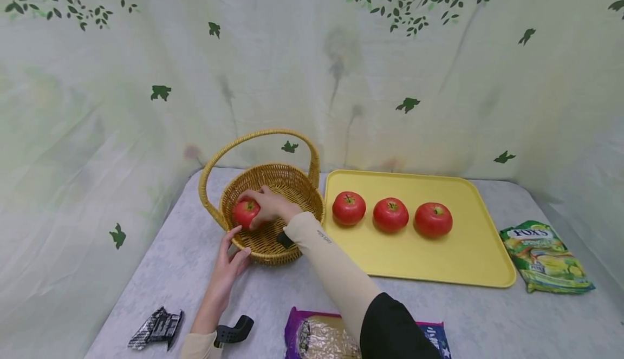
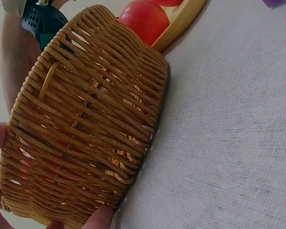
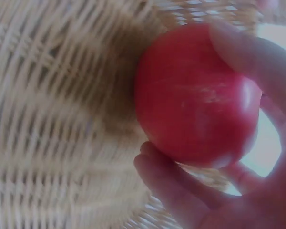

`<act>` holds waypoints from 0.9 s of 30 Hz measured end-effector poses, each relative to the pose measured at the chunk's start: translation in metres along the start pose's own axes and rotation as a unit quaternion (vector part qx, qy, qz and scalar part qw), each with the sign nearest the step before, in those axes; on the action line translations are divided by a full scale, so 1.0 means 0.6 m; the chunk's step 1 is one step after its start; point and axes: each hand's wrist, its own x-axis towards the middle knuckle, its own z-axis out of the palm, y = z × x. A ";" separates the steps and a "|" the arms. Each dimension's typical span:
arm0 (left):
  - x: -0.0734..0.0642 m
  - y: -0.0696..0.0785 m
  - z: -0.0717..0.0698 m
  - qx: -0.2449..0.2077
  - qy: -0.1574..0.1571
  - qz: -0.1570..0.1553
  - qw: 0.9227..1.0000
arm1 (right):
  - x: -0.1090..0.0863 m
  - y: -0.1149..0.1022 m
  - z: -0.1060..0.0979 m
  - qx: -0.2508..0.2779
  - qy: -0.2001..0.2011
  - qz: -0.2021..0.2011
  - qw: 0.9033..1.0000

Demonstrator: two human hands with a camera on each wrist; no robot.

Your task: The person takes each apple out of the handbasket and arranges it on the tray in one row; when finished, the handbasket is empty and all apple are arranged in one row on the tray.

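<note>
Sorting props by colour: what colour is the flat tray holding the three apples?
Yellow: the flat plastic tray shows best in the head view.

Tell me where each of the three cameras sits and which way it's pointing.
Head: high, facing forward and down on the table, basket, three apples on the yellow tray; both forearms and hands show.
Left wrist: low beside the left hand, facing the basket's outer wall; only fingertips show.
Right wrist: inside the basket, close on the apple in the right hand's grip; blurred.
Shared: head and right wrist both see that apple.
</note>
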 end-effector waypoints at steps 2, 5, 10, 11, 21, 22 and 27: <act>0.000 -0.001 0.000 -0.002 -0.002 0.004 1.000 | -0.005 0.006 -0.012 0.009 0.003 -0.004 1.000; -0.001 -0.001 0.000 -0.007 -0.004 0.007 1.000 | -0.014 0.015 -0.033 0.023 0.015 -0.025 0.999; -0.002 -0.002 0.001 -0.012 -0.008 0.013 1.000 | -0.044 0.029 -0.067 0.049 0.041 -0.047 0.997; -0.002 -0.002 0.001 -0.012 -0.007 0.014 1.000 | -0.051 0.033 -0.072 0.055 0.044 -0.050 0.996; -0.002 -0.003 0.002 -0.023 -0.006 0.009 1.000 | -0.133 0.091 -0.108 0.090 0.075 -0.070 0.991; -0.003 -0.003 0.003 -0.022 -0.006 0.009 1.000 | -0.143 0.099 -0.113 0.091 0.079 -0.072 0.990; -0.003 -0.002 0.004 -0.019 -0.007 0.009 1.000 | -0.196 0.138 -0.137 0.089 0.108 -0.082 0.987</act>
